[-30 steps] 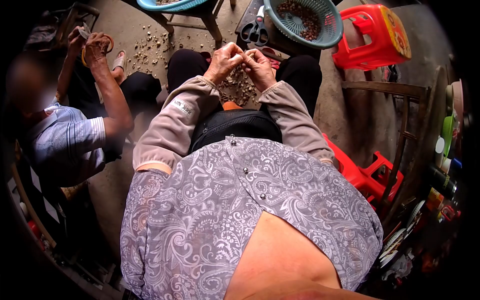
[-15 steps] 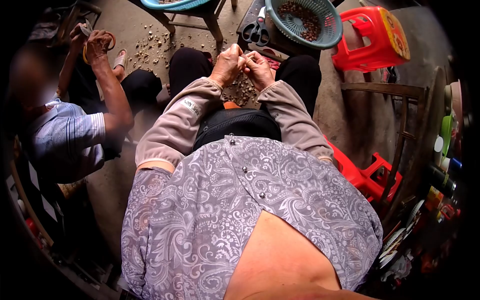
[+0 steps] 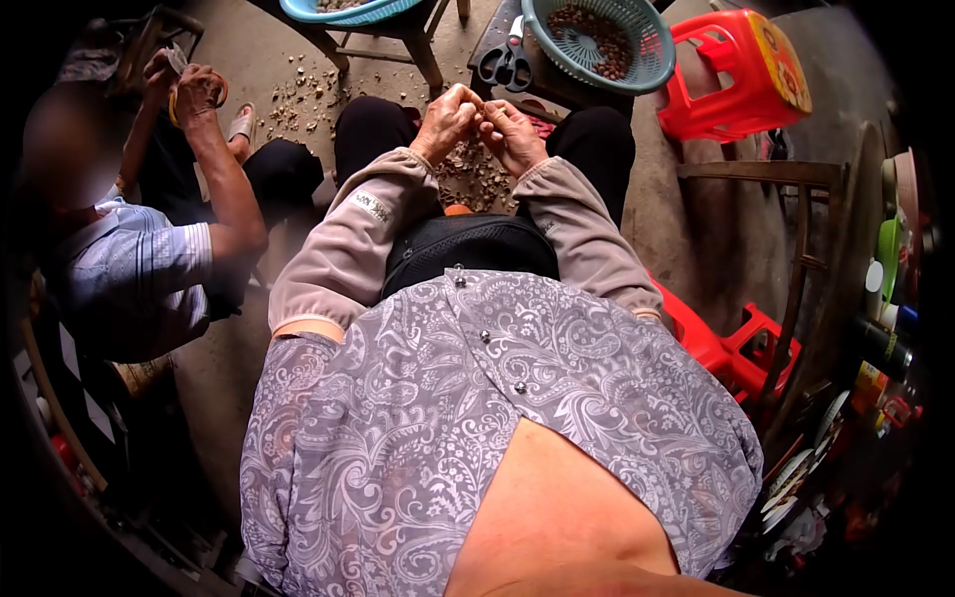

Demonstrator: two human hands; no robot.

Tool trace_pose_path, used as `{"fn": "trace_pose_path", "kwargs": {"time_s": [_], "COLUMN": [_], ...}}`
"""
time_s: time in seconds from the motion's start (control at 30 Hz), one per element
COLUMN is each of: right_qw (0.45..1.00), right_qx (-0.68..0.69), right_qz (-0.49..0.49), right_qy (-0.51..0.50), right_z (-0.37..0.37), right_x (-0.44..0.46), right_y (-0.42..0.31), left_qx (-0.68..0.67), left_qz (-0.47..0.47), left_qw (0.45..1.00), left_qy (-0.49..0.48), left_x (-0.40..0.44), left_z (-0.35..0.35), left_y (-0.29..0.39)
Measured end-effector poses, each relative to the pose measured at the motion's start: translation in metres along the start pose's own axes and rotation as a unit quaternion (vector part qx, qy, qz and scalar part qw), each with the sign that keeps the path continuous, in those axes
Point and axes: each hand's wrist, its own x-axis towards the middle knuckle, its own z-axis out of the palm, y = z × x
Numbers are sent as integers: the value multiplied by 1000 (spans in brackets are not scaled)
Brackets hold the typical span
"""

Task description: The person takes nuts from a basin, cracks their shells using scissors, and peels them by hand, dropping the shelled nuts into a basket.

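Over the gap between my knees, my left hand (image 3: 450,121) and my right hand (image 3: 509,134) meet at the fingertips. Both are closed in a pinch, fingers curled inward. Whatever they hold is too small or too hidden to name. Just beyond them, black-handled scissors (image 3: 507,66) lie on a dark low stool (image 3: 489,42). A blue-green plastic basket (image 3: 652,75) on that stool holds many small brown nuts or seeds (image 3: 612,62). Bits of broken shell (image 3: 476,169) are scattered on the floor below my hands.
At left sits another person (image 3: 149,249), both hands raised, with orange-handled scissors (image 3: 221,90). A blue basket (image 3: 348,14) rests on a wooden stool (image 3: 423,60). Red plastic stools (image 3: 711,114) and a wooden chair (image 3: 766,177) stand at right. More shell pieces (image 3: 303,99) litter the floor.
My hands have shifted slightly, the fingers curling closer together at the tips. The baskets and stools appear almost unmoved; the other person's hands are raised as before.
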Motion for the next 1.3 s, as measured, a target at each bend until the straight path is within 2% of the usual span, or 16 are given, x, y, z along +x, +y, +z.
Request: {"fn": "trace_pose_path", "kwargs": {"time_s": [0.2,0.3,0.33,0.43,0.47,0.57,0.6,0.7,0.93,1.03,1.17,1.2,1.3], "right_qw": [997,997,997,998,998,998,998,997,997,996,995,995,991], "right_qx": [37,39,41,28,13,-19,-21,-26,-49,-33,-41,-52,-97], "right_qz": [58,61,63,63,60,51,49,55,57,60,30,13,-41], "right_qy": [-25,-29,-31,-11,4,37,40,45,32,49,83,86,85], "right_z": [2,-1,-1,-2,-2,-12,-14,-17,-11,-11,-7,-7,-7], "right_x": [-3,-1,-1,-1,-1,2,3,3,1,3,1,1,1], "right_y": [-5,-3,-3,-3,-2,1,2,0,0,1,-1,-1,-1], "left_qx": [-151,105,171,210,9,-138,-85,-39,-149,0,-186,-219,-221], "left_qz": [-59,-35,16,77,-39,-68,-55,-44,-110,-94,-123,-110,-146], "left_qw": [986,990,979,962,996,987,994,997,983,992,969,967,963], "left_qy": [-37,83,109,156,78,-41,-30,-41,16,87,104,74,-44], "left_x": [1,2,6,10,6,3,3,3,3,4,12,9,7], "left_z": [-5,-6,-10,-7,-8,-4,-2,-3,0,0,-6,-6,-6], "left_y": [-5,-5,-20,-26,-23,-12,-11,-7,-11,-9,-23,-22,-15]}}
